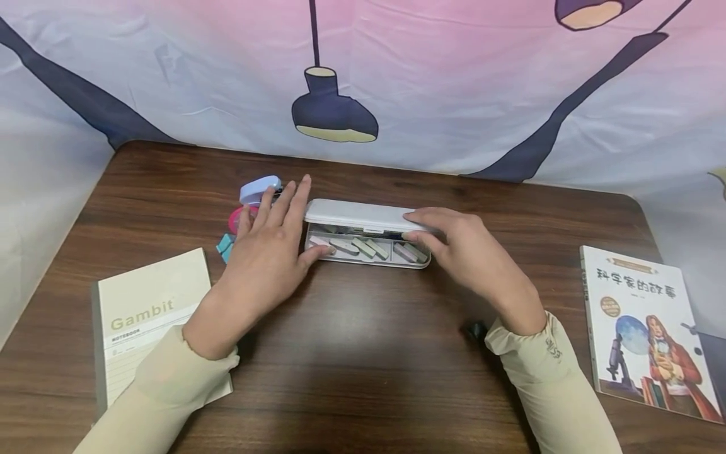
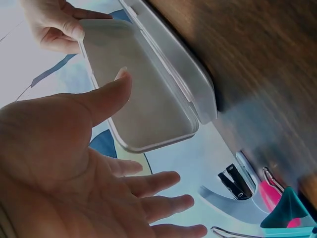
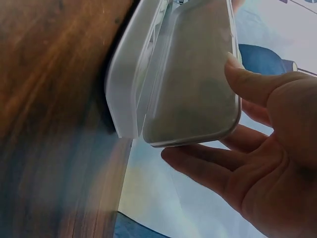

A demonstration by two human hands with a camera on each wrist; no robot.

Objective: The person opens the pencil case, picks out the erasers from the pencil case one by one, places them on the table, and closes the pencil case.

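Observation:
A white pencil case point(image 1: 311, 241) lies on the table with its lid point(image 1: 354, 212) partly raised. Inside the tray are several short pale sticks point(image 1: 363, 247), in separate compartments. My right hand point(image 1: 473, 252) pinches the lid's right end, thumb at the front edge and fingers on the outer side. In the right wrist view the lid's bare inner face point(image 3: 195, 74) shows. Spread beside the case's left end is my left hand point(image 1: 266, 246), its fingers straight and its thumb near the tray's front left corner. Nothing is held in the left palm point(image 2: 44, 158).
Left of the case are a light-blue stapler point(image 1: 259, 188), a pink round item point(image 1: 235, 218) and a teal binder clip point(image 1: 225, 244). A notebook point(image 1: 153, 290) lies at the left, partly under my sleeve. At the right is an illustrated book point(image 1: 641, 315). A printed curtain point(image 1: 431, 94) hangs behind.

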